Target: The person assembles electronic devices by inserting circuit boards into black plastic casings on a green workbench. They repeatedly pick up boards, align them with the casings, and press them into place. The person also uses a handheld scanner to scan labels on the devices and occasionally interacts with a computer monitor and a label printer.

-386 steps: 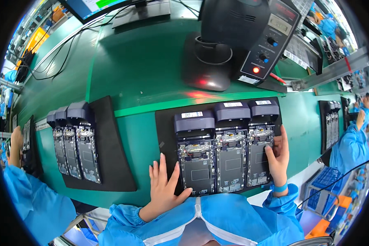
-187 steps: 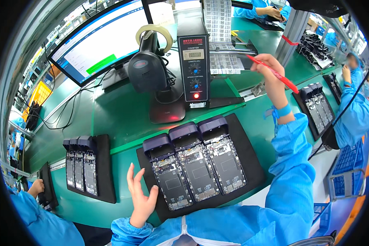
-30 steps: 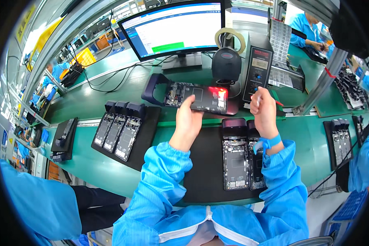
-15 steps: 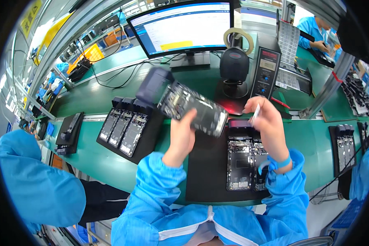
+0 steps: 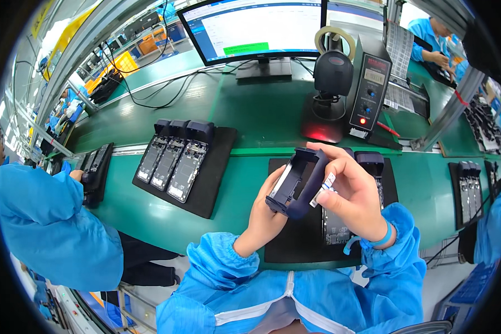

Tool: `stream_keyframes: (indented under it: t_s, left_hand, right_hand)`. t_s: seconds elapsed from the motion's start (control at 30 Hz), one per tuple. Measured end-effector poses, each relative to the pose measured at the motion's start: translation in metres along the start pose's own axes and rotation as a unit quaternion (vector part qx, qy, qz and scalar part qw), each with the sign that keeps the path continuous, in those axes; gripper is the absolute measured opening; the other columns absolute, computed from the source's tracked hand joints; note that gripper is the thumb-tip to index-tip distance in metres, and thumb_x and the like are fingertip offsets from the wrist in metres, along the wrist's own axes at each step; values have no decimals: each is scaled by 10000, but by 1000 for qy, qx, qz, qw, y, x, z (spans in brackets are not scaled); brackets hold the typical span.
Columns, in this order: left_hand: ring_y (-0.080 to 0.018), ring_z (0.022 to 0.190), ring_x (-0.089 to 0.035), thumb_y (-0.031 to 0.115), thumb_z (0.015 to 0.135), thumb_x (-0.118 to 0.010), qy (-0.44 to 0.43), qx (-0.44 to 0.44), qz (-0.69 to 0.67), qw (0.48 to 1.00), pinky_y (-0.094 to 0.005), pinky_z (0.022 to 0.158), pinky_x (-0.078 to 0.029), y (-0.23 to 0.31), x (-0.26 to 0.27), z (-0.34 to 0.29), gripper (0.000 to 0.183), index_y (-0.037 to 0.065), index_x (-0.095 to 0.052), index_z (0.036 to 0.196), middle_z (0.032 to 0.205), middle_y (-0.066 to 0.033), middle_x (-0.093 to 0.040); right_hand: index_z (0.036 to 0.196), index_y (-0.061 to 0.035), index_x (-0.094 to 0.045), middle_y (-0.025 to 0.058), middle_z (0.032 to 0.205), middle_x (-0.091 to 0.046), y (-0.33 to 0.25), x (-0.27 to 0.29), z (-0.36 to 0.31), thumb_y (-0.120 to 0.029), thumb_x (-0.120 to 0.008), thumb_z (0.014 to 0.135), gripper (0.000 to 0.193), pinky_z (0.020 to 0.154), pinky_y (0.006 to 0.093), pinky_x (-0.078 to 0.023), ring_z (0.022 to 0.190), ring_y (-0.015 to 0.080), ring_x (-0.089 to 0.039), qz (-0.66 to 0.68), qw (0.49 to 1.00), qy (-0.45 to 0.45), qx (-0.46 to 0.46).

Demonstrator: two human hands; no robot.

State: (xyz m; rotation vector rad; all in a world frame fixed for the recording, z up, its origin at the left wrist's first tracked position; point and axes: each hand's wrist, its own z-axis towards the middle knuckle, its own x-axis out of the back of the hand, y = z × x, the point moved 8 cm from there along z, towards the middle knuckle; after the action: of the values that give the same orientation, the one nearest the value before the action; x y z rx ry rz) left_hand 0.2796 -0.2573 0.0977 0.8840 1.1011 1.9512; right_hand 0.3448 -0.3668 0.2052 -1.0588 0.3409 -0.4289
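My left hand [image 5: 265, 220] grips a handheld device [image 5: 315, 179] with a dark blue housing, tipped so its hollow end frame faces up. Its circuit board is mostly turned out of sight. Between the thumb and fingers of my right hand [image 5: 353, 192] is a small white label [image 5: 323, 190] with printed marks, close against the housing's rim; whether it sticks there I cannot tell. The right fingertips rest at the top of the housing. Beneath both hands lies a black mat [image 5: 289, 245], where similar opened devices [image 5: 335, 229] are partly hidden by my right hand.
Another black mat [image 5: 221, 156] carries three opened devices [image 5: 175, 158] on the left. At the back stand a monitor [image 5: 256, 28], a scanner [image 5: 333, 75] on a stand with a tape roll [image 5: 348, 38], and a control box [image 5: 370, 83]. A co-worker's sleeve [image 5: 44, 222] is at far left.
The device has come down and right, turning from board-side up to end-on. My right hand, with the label, has met it. The monitor's yellow band is now green.
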Motion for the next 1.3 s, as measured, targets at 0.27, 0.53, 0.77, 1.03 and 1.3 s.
stream_keyframes:
  t_s: [0.27, 0.53, 0.77, 1.03, 1.3]
  left_hand:
    - [-252, 1063, -498, 39, 753, -570, 7, 4, 38, 999, -313, 880, -409, 12, 2, -4, 519, -19, -372, 1229, 1191, -152, -459]
    - [-178, 901, -550, 21, 727, -629, 23, -39, 45, 998, -273, 779, -436, 21, 5, -7, 476, -24, -397, 1141, 998, -108, -538]
    - [-196, 1028, -485, -81, 710, -551, -61, 174, -212, 960, -315, 880, -400, -22, -11, -27, 758, 21, -130, 1332, 1171, -119, -438]
    - [-255, 1143, -374, -62, 698, -559, 8, 80, 147, 986, -354, 938, -335, -17, -22, -32, 808, 47, -100, 1355, 1254, -184, -298]
    - [-356, 1274, -139, -1, 694, -607, -172, 197, -123, 957, -418, 1023, -202, 1, -92, -26, 817, 106, -132, 1350, 1387, -84, -67]
  right_hand:
    - [889, -22, -442, 167, 1211, -400, -4, -9, -3, -99, -702, 706, 327, 900, 332, -394, 1079, 203, -453, -79, 996, 23, 34]
    - [1070, -84, -381, 67, 1083, -488, 14, 10, 2, -128, -679, 732, 453, 755, 289, -403, 997, 151, -486, 69, 995, 46, -64]
    - [827, -1, -580, 26, 707, -580, 32, 208, -24, -201, -616, 780, 208, 601, 238, -417, 637, 100, -508, -285, 868, 406, -5]
    - [871, 61, -623, 104, 699, -619, 40, 289, -13, -291, -603, 770, 367, 588, 279, -418, 617, 143, -546, -360, 823, 438, -32]
    - [844, 86, -625, 28, 610, -559, 64, 293, 3, -266, -622, 767, 360, 509, 248, -363, 562, 86, -460, -250, 863, 437, -43]
